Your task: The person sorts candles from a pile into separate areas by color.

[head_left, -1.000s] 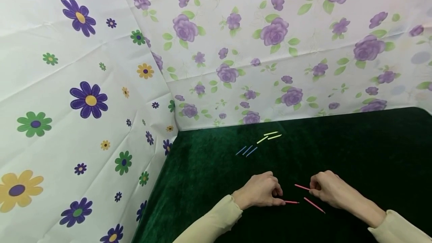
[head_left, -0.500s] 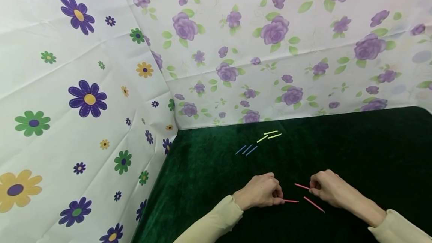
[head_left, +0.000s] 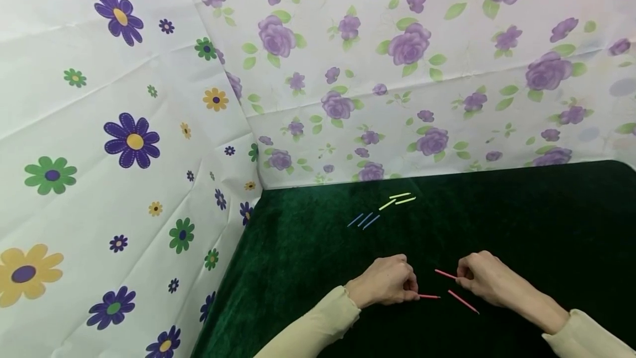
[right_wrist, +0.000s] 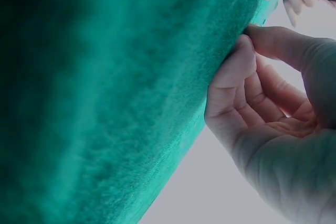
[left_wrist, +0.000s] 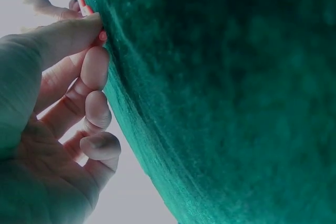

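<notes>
Both hands sit low in the centre of the head view, on the green velvet cloth [head_left: 521, 225]. The left hand [head_left: 385, 283] has its fingers curled, pinching the end of a short red stick [head_left: 429, 296] that pokes out to its right. The right hand [head_left: 484, 278] pinches another red stick [head_left: 445, 274] at its left edge. A third red stick [head_left: 463, 301] lies loose between them, just below the right hand.

Further up the frame are three blue sticks [head_left: 364, 220] and three yellow-green sticks [head_left: 397, 200], well apart from the hands.

The wrist views are mostly blurry cloth; the pinched stick ends are barely visible there. Both sleeves get cut off at the bottom edge.
</notes>
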### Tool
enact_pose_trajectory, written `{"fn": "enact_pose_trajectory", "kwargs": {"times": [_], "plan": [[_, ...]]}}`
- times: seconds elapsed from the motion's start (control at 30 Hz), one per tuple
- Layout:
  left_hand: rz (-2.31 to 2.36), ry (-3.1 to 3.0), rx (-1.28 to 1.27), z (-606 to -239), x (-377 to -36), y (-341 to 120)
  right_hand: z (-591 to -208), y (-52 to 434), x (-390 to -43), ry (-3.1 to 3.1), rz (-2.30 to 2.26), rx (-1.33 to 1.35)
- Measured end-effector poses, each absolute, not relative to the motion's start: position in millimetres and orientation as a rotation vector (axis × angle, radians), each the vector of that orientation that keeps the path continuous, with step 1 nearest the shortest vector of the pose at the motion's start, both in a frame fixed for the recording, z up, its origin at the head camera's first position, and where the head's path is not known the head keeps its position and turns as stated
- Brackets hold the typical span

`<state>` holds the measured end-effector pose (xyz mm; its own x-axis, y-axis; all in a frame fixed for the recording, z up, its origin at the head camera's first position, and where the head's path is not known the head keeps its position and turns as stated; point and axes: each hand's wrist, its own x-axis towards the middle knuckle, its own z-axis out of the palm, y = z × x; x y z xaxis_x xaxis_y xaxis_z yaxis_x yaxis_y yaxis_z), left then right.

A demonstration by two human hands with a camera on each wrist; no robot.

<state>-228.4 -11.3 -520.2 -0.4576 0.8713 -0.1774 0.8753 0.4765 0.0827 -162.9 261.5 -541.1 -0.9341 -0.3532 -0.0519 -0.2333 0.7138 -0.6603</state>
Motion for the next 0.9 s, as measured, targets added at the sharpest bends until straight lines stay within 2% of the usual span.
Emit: {"fn": "enact_pose_trajectory", "kwargs": {"times": [0.53, 0.9], "plan": [[-0.087, 2.509, 1.498, -515, -228, -9, -535, 263, -167, 2.787, -0.987, -0.559], [-0.116, 2.495, 1.462, -515, -229, -7, -517, 280, -193, 2.846, -0.963, -0.498]]}}
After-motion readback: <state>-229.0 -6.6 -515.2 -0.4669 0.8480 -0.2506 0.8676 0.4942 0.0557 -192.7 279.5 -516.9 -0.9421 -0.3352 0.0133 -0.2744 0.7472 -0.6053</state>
